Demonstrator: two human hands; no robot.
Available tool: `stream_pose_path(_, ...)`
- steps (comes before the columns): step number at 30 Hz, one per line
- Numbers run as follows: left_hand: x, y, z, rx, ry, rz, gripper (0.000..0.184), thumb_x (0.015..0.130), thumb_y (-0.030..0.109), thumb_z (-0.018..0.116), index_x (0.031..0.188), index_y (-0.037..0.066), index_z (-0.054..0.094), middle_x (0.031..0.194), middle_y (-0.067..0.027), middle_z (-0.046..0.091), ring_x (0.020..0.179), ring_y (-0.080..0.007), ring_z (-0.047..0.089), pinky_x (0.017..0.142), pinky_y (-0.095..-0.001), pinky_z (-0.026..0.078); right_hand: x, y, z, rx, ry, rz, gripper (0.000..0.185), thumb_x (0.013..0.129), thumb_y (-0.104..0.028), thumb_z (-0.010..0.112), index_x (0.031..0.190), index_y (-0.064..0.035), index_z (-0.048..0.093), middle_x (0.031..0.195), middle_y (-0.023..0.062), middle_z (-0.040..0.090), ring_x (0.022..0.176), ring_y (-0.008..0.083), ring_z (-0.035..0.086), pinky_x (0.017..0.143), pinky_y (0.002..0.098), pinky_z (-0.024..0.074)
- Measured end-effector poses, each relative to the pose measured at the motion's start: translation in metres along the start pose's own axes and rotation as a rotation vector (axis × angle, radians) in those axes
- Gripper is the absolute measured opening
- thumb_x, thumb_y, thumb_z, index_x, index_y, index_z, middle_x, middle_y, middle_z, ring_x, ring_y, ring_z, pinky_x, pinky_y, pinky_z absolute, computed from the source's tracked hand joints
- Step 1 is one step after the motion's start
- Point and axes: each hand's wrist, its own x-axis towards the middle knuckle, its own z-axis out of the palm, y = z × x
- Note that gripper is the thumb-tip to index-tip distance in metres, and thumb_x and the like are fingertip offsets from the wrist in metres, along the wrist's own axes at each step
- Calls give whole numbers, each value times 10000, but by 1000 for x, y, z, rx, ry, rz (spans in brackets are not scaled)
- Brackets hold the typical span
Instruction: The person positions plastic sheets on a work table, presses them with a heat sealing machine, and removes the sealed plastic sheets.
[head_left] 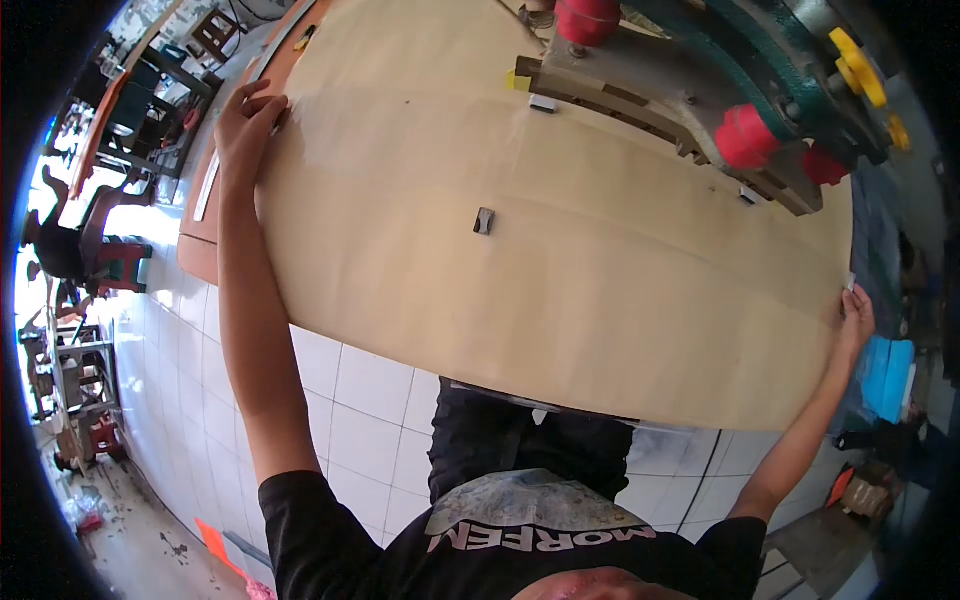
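Observation:
A wide brown sheet [580,290] lies over the work surface. At its upper left edge is my left hand [248,125], thumb and fingers closed together; a small greyish bit shows by the fingertips, too small to name. My right hand [858,312] is at the sheet's far right edge, its fingers closed on a small pale object [851,282]. Near the middle of the sheet sits a small dark metal block [484,221], touched by neither hand.
A green machine [700,50] with red knobs and a toothed bar [640,115] stands at the upper right. White blocks [542,103] lie by the bar. At left are a red stool [122,265] and benches; at right, a blue object [887,378].

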Motion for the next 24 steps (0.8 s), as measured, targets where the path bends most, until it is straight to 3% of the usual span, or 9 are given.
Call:
stream_pose_path(6,2,-1,4,113,43,89,421,812,147,717,1195,13,603,900,-89,694,802,-133,633,721,-254,492,-13,-26,7,-93,56,-78,311,861,-114,682,1147,-5,628,1022,88,666,932,166,608,844,275,463)
stream_pose_path(13,-1,0,12,238,87,159,340,781,154,708,1102,48,673,855,-65,712,724,-121,647,707,-267,510,4,-6,2,-89,-5,-108,311,875,-151,685,1146,-7,633,1036,99,671,929,160,611,849,274,463)
stream_pose_path(15,-2,2,13,265,112,217,324,786,146,703,1093,47,675,853,-59,708,717,-126,639,698,-274,508,5,-11,6,-295,178,-302,303,878,-158,692,1134,-4,639,1010,102,680,918,157,616,824,276,479)
stream_pose_path(16,-10,16,17,336,224,407,270,794,137,692,1045,39,680,837,-53,698,712,-136,630,682,-276,500,-1,-29,7,-292,184,-306,303,878,-158,692,1134,-4,639,1010,102,680,918,157,616,824,276,479)
stream_pose_path(17,-17,31,20,407,343,600,219,801,128,681,997,31,685,821,-48,687,707,-146,622,666,-277,492,-5,-51,5,-275,383,-489,288,880,-162,693,1116,-5,645,1004,102,683,915,156,622,804,276,490)
stream_pose_path(18,-23,46,21,404,352,606,219,801,128,681,997,31,685,821,-48,687,707,-146,622,666,-277,492,-16,-84,8,-256,582,-670,273,882,-165,695,1098,-5,651,999,101,685,911,155,628,784,276,500)
stream_pose_path(20,-40,73,24,194,34,832,123,813,116,664,898,27,675,782,-49,664,700,-151,613,639,-275,475,-46,-152,17,-148,703,-716,215,894,-141,680,1047,7,655,997,110,687,879,172,641,749,281,514)
stream_pose_path(22,-57,96,38,288,-343,827,55,835,36,652,864,-10,643,838,-75,662,715,-151,593,652,-272,465,-78,-203,33,-36,691,-1055,159,917,-103,640,1010,25,649,990,121,680,840,175,648,722,286,522)
stream_pose_path(24,-78,120,66,358,-531,694,51,842,48,647,877,12,661,809,-87,647,742,-173,628,667,-279,489,-134,-249,78,24,403,-1092,109,925,-35,590,988,37,641,986,140,671,867,211,650,756,314,520)
